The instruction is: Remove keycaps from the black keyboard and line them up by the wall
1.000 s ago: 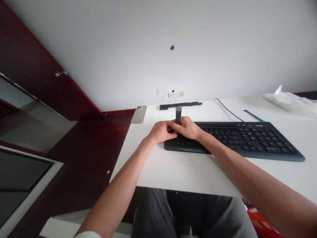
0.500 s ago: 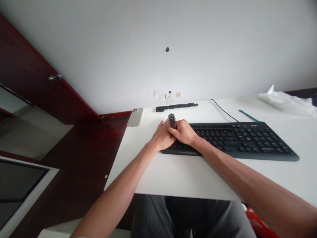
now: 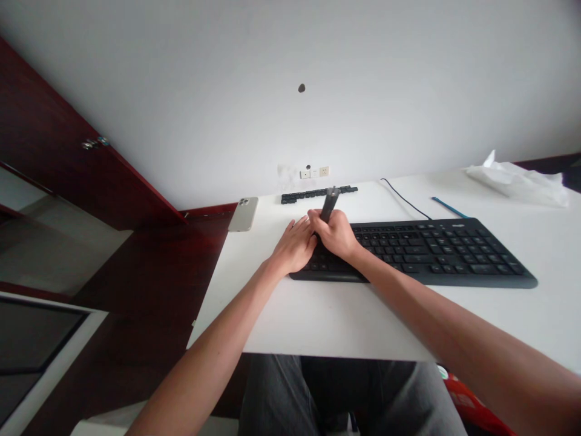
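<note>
A black keyboard [image 3: 426,251] lies on the white desk. Across its left end rests my left hand [image 3: 296,243], fingers stretched out, holding nothing. My right hand [image 3: 336,233] is closed around a dark stick-shaped tool [image 3: 329,206], its paler pronged end pointing up and slightly right. The tool's lower end is hidden by my hands over the keyboard, so its exact kind does not show. Behind the hands, a row of black keycaps [image 3: 313,194] stands on the desk near the wall.
A phone [image 3: 244,214] lies at the desk's back left corner. The keyboard's cable [image 3: 403,197] runs toward the wall. A thin blue stick [image 3: 449,207] and a crumpled white plastic bag [image 3: 521,181] are at the back right. The desk's front edge [image 3: 336,355] is above my legs.
My right hand has risen a little and moved right, apart from my left hand. The tool now leans right instead of left. My left hand stays on the keyboard; the view has shifted slightly.
</note>
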Tool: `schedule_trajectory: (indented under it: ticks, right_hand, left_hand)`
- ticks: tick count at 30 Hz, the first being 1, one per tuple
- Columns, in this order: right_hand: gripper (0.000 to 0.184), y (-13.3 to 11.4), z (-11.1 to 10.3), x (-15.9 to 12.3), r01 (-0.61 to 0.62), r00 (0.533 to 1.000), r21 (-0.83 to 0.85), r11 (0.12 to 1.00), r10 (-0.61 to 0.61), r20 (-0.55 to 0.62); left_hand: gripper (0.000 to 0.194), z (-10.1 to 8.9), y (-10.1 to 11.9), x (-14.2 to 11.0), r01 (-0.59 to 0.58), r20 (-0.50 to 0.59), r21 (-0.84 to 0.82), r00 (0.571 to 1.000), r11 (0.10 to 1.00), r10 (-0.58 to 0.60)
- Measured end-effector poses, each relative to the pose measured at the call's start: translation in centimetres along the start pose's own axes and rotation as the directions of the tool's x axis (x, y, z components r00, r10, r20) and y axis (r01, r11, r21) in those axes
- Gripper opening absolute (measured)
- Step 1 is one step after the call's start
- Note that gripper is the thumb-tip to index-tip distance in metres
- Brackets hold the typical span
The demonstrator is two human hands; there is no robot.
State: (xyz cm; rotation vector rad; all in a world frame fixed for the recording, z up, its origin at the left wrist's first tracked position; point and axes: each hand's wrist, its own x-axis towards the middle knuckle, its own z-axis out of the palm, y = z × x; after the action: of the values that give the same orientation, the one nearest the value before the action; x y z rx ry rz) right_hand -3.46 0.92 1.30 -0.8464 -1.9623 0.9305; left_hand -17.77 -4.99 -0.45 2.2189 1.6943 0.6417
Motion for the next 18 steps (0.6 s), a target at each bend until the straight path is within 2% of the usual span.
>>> schedule_trajectory:
  ticks: [3,6,8,10,13,15,18]
  right_hand:
    - [0.044,0.2,-0.1,0.3,0.002,0.999,0.030,1.000,0.000,-0.045]
    - [0.045,0.3,-0.4,0.5,-0.015,0.997,0.047,0.999,0.019,-0.079]
    - [0.046,0.3,-0.6,0.5,-0.021,0.995,0.056,0.998,0.026,-0.095]
    - [0.047,0.3,-0.8,0.4,-0.015,0.999,0.048,0.999,0.017,-0.047]
    - [0.047,0.2,-1.0,0.3,-0.005,0.999,0.037,0.999,0.003,0.042]
    - [0.045,0.2,-1.0,0.3,-0.011,0.999,0.051,0.999,0.009,0.051]
    - [0.041,0.2,-1.1,0.3,-0.029,0.997,0.078,0.997,0.023,0.076]
  left_hand:
    - [0.048,0.0,0.1,0.0,-0.002,0.031,0.031,1.000,1.000,0.001]
    - [0.048,-0.1,-0.3,0.0,-0.010,0.015,-0.022,1.000,1.000,0.010]
    - [0.049,-0.4,-1.0,0.1,-0.033,-0.041,-0.112,0.999,0.993,0.029]
    - [0.048,-1.1,-1.7,0.0,-0.049,-0.148,-0.200,0.989,0.979,0.019]
    - [0.034,-2.5,-2.3,-0.3,-0.032,-0.256,-0.205,0.966,0.978,-0.022]
    - [0.026,-3.4,-2.2,-0.6,-0.028,-0.211,-0.174,0.977,0.984,-0.009]
    - [0.025,-4.0,-1.5,-1.0,-0.050,-0.086,-0.159,0.996,0.986,0.037]
